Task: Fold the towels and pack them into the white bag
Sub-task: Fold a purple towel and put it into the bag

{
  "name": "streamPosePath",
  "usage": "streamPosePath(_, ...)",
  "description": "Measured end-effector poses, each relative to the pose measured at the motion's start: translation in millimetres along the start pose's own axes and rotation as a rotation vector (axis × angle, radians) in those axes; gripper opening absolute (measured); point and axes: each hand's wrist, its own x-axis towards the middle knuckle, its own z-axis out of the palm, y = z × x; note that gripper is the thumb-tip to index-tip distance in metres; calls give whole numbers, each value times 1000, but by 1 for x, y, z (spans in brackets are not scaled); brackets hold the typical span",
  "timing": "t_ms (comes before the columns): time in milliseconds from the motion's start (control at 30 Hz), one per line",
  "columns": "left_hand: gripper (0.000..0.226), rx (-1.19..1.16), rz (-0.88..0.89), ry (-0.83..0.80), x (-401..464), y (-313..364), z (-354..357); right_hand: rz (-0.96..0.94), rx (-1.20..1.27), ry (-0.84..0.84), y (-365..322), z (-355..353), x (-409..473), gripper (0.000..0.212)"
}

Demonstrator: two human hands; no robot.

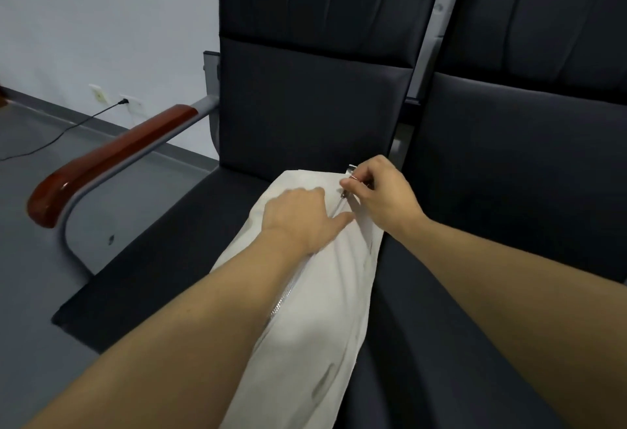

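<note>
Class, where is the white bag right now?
The white bag lies lengthwise on the left dark seat, beside the wooden armrest, under both hands.

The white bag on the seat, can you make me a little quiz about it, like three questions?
1. True or false: the white bag lies on the dark seat.
2. Which hand pinches the zipper pull? A) left hand B) right hand C) neither
3. Fill in: the left hand rests flat on the ____.

Key
1. True. The bag lies lengthwise on the seat cushion.
2. B. The right hand has its fingers curled round the small metal pull near the bag's far end.
3. Bag. The left hand presses down on it beside the zipper.
</note>
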Motion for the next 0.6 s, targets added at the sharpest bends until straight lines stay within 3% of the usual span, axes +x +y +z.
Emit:
streamPosePath(67, 45, -106, 20, -97, 4, -4, 13, 10, -55, 45, 12, -2, 15, 24)
streamPosePath(167, 43, -192, 35, -20, -2, -11, 27, 62, -157, 108, 22, -2, 34, 24)
streamPosePath(333, 47, -192, 13, 3, -5, -8, 29, 200, -115, 71, 24, 7, 35, 23)
streamPosePath(500, 48, -202, -21, -4, -16, -4, 24, 256, -85, -20, 29, -13, 6, 46)
streamPosePath(600, 43, -197, -16, -14, -29, -2, 17, 216, -150, -81, 28, -30, -19, 48)
